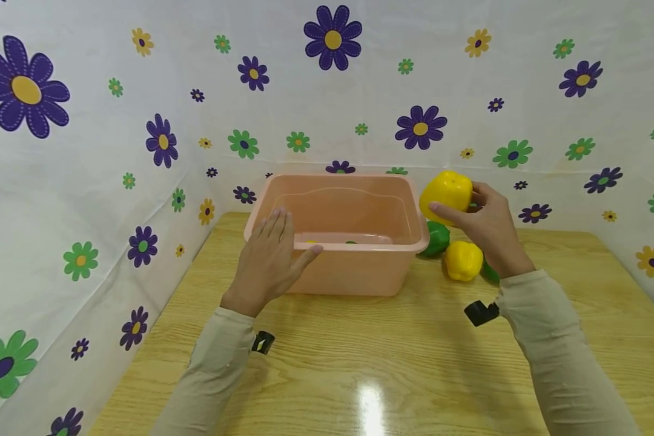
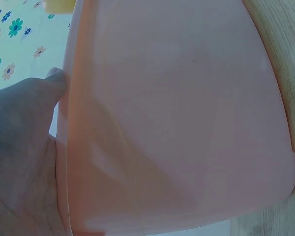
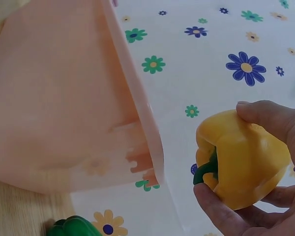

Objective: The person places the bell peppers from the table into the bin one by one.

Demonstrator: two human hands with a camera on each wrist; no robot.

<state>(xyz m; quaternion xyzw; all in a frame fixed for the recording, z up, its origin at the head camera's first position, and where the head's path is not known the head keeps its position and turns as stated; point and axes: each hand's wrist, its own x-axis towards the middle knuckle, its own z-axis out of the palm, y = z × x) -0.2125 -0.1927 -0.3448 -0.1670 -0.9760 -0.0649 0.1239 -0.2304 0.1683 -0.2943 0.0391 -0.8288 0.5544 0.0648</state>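
My right hand grips a yellow bell pepper in the air, just right of the pink plastic tub. In the right wrist view the pepper's green stem shows between thumb and fingers. My left hand rests with straight fingers on the tub's front-left rim, its thumb along the front edge. Small bits of yellow and green show inside the tub, mostly hidden by the front wall. Below the held pepper, a green bell pepper and another yellow bell pepper sit on the table.
A further green item lies partly hidden behind my right wrist. The wooden table meets a white flower-printed cloth behind the tub and on the left. Small black wrist devices hang under both sleeves.
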